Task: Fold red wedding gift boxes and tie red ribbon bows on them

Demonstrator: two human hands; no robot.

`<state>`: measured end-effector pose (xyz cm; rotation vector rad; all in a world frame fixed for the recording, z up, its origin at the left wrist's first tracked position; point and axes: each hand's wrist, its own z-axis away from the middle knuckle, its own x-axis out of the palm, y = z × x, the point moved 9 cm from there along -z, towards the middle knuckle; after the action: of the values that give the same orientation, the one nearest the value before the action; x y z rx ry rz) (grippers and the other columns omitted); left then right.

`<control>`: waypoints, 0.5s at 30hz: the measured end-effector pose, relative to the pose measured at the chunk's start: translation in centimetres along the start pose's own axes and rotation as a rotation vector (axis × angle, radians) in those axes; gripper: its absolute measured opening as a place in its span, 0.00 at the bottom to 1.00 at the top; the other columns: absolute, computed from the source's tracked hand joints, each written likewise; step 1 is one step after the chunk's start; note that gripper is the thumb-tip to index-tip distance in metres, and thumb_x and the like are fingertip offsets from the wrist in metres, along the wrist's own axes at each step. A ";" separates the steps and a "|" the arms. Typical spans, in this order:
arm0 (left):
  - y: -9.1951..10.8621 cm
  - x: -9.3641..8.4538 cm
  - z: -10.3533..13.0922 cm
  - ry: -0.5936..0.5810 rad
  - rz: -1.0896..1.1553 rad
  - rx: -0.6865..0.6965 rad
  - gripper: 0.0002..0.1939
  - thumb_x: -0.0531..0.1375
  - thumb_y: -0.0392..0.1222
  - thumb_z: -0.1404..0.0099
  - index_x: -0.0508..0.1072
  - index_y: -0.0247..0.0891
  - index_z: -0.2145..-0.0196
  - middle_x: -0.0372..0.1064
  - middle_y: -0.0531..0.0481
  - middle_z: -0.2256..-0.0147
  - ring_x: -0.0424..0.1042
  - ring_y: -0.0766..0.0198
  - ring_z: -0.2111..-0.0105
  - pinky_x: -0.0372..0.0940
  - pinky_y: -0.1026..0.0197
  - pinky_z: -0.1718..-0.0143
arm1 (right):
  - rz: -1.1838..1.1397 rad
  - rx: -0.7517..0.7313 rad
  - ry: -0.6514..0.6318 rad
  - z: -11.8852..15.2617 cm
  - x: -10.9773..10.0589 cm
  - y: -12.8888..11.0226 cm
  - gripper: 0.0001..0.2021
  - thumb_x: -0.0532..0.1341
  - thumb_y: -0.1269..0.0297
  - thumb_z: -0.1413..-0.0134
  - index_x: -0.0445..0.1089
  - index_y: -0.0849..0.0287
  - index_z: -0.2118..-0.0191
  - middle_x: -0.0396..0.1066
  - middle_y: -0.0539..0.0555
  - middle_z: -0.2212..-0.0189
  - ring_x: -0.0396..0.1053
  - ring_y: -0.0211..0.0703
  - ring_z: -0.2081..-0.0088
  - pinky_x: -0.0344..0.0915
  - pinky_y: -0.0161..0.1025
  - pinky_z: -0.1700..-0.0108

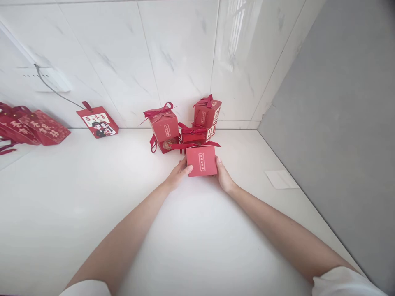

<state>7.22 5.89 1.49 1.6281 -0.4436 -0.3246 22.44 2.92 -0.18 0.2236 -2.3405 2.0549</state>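
Observation:
Between my two hands is a red gift box [202, 161] with a ribbon on top and a printed label on its front. My left hand [179, 172] grips its left side, thumb on the front face. From the right, my right hand [224, 174] presses against the other side; its far fingers are hidden. Close behind stand more red boxes: a ribboned box [165, 126] on top of another at the left, and an upper box [207, 112] stacked over a lower box [194, 135] at the right.
Farther left, a red card-like box with a cartoon couple [98, 122] leans near the tiled wall [182, 53], beside several red packages [46, 128]. A cable [54, 88] hangs from a wall socket. A white paper [281, 179] lies by the grey panel [336, 123] on the right.

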 end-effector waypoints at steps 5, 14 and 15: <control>-0.5 -1.2 0.1 0.041 0.316 -0.091 0.29 0.52 0.61 0.37 0.74 0.38 0.49 0.77 0.44 0.57 0.70 0.41 0.49 0.67 0.46 0.53 | -0.325 0.191 0.054 -0.5 -0.8 1.2 0.34 0.42 0.31 0.42 0.67 0.56 0.52 0.73 0.56 0.64 0.73 0.47 0.62 0.71 0.45 0.59; 0.3 -1.3 0.0 -0.073 0.533 -0.175 0.39 0.45 0.69 0.39 0.72 0.34 0.47 0.75 0.36 0.58 0.73 0.45 0.65 0.64 0.52 0.72 | -0.316 0.164 -0.045 -0.3 -0.4 0.6 0.33 0.43 0.34 0.40 0.71 0.58 0.56 0.73 0.55 0.69 0.72 0.46 0.66 0.68 0.44 0.59; 0.1 -1.3 -0.1 -0.075 0.539 -0.173 0.39 0.45 0.69 0.39 0.71 0.34 0.47 0.75 0.36 0.57 0.73 0.45 0.64 0.64 0.53 0.71 | -0.293 0.158 -0.048 -0.3 -0.4 0.6 0.33 0.43 0.34 0.40 0.70 0.59 0.55 0.73 0.56 0.68 0.72 0.47 0.65 0.69 0.45 0.58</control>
<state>6.13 6.56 1.57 1.2727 -0.8636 -0.0154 22.69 3.29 -0.81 0.5869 -2.0225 2.1058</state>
